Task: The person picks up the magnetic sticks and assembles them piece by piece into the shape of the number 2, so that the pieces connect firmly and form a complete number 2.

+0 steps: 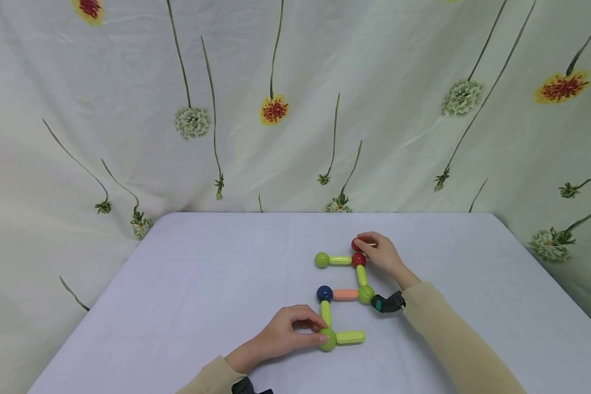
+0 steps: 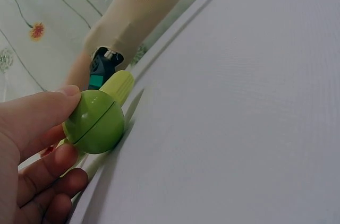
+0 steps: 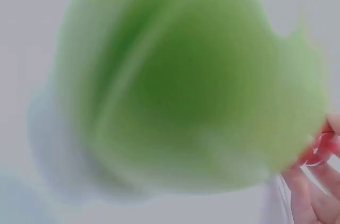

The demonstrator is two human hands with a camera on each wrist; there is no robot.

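Note:
My left hand [image 1: 287, 331] pinches a green ball [image 1: 329, 345] at the near end of a zigzag of balls and sticks on the table. From that ball, one yellow-green stick [image 1: 351, 337] points right and another [image 1: 326, 313] runs up to a dark blue ball [image 1: 324, 293]. A salmon-pink stick [image 1: 345, 295] links the blue ball to a second green ball [image 1: 366, 294]. Farther on, my right hand [image 1: 383, 255] holds a red ball [image 1: 356, 244] just beyond another red ball [image 1: 358, 260]; whether they touch is unclear. That green ball [image 3: 186, 86] blurs across the right wrist view.
A yellow-green stick [image 1: 340, 260] runs left from the lower red ball to a green ball [image 1: 322, 260]. The white table [image 1: 202, 284] ends at a flower-printed cloth [image 1: 256, 164] behind it. A dark wrist device [image 1: 389, 302] sits close beside the right-hand green ball.

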